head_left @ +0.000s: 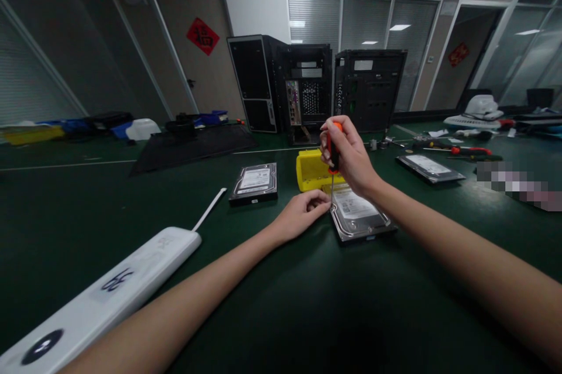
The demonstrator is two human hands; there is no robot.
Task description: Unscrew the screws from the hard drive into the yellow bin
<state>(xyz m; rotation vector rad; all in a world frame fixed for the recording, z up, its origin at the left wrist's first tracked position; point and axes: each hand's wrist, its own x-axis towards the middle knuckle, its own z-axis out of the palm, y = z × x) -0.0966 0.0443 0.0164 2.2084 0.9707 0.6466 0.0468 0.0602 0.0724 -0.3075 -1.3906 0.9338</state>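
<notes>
My right hand [349,157] is closed around the red-and-black handle of a screwdriver [333,151], held upright. Its thin shaft points down onto the near left corner of a silver hard drive [362,219] lying flat on the green table. My left hand [301,213] rests on the table against that same corner, with its fingers curled and pinched around the shaft's tip. Whether they hold anything small is not visible.
A yellow box [309,172] sits just behind the drive. Two more hard drives [255,182] [429,167] lie left and right. A white power strip [109,292] lies near left. Open computer towers [307,87] stand at the back. Tools [456,148] lie far right.
</notes>
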